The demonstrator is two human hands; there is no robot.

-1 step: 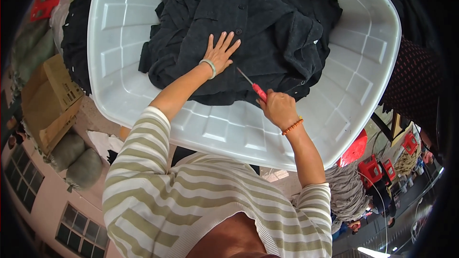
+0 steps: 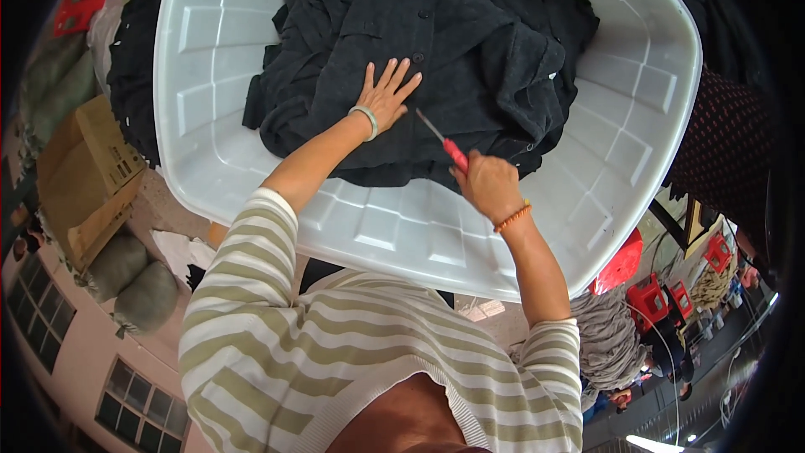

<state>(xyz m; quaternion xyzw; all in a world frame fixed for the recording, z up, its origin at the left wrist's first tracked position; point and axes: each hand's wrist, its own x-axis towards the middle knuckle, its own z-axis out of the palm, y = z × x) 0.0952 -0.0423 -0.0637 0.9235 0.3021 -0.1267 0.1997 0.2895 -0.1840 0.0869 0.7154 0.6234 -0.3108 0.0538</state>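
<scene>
A dark, almost black jacket (image 2: 470, 42) with a row of round buttons lies rumpled inside a large white plastic tub (image 2: 616, 138). My left hand (image 2: 388, 102) rests flat on the cloth beside the buttons, its fingers spread. In my right hand (image 2: 489, 184) is a red-handled tool (image 2: 454, 153) with a thin metal shaft, which I hold by its handle. The shaft points away from me, its tip just right of my left hand over the jacket. Whether the tip touches the cloth, I cannot tell.
A cardboard box (image 2: 88, 180) and stuffed sacks (image 2: 147, 295) stand left of the tub, with dark cloth (image 2: 134, 75) against its side. At the right are a heap of grey cloth (image 2: 608, 344), red stools (image 2: 646, 298) and a person's dark, dotted clothing (image 2: 728, 138).
My right hand and the red-handled tool have shifted slightly away from me. My left hand has stayed on the jacket.
</scene>
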